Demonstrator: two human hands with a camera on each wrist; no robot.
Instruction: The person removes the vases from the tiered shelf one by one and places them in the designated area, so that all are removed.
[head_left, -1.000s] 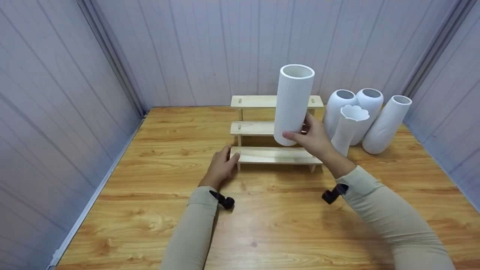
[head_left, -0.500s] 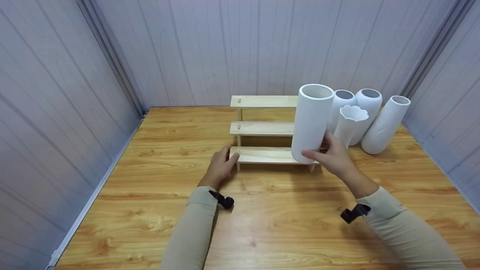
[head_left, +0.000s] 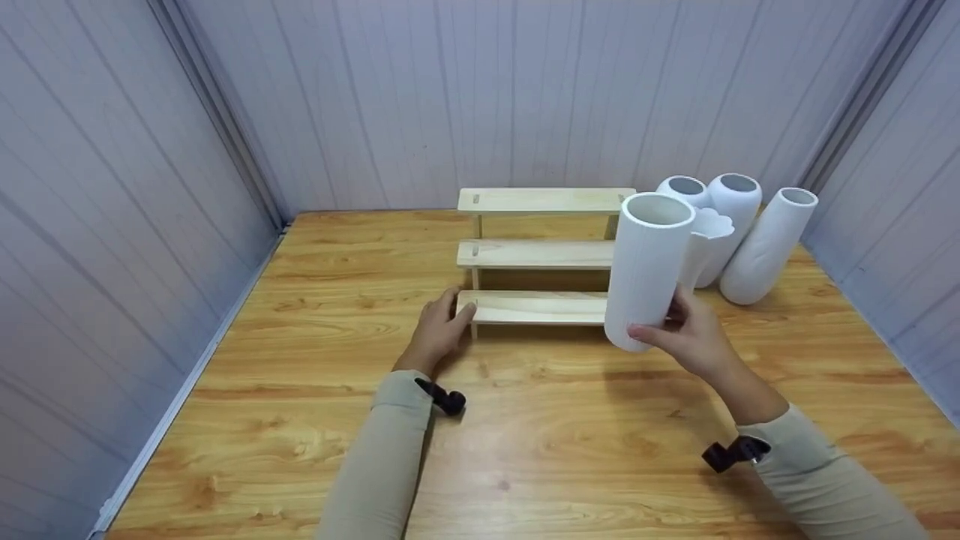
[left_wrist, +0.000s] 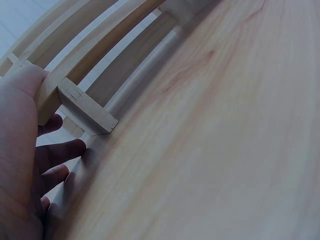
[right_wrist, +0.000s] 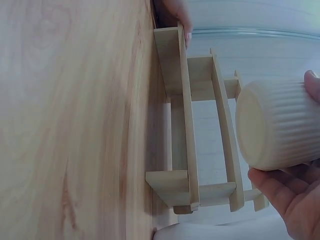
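My right hand (head_left: 694, 337) grips a tall white cylindrical vase (head_left: 649, 277) low on its side, thumb in front. In the right wrist view the ribbed vase (right_wrist: 280, 125) shows its flat base, held up off the table. It overlaps the right end of a three-tier wooden stand (head_left: 540, 307) in the head view. My left hand (head_left: 439, 330) holds the left end of the stand's lowest shelf. In the left wrist view, the thumb of that hand (left_wrist: 20, 135) lies over the shelf end and a fingertip shows beneath it; the other fingers extend by the table.
Behind the held vase, at the right, stand a scallop-rimmed white vase (head_left: 711, 225), two rounded white vases (head_left: 739, 202) and a leaning-looking tapered one (head_left: 769, 247). The wood-grain table (head_left: 300, 435) meets pale panel walls (head_left: 420, 90) at the back and sides.
My right hand has carried the cylindrical vase down, to the right and toward me, from in front of the upper shelves to the stand's lower right end. My left hand stays put.
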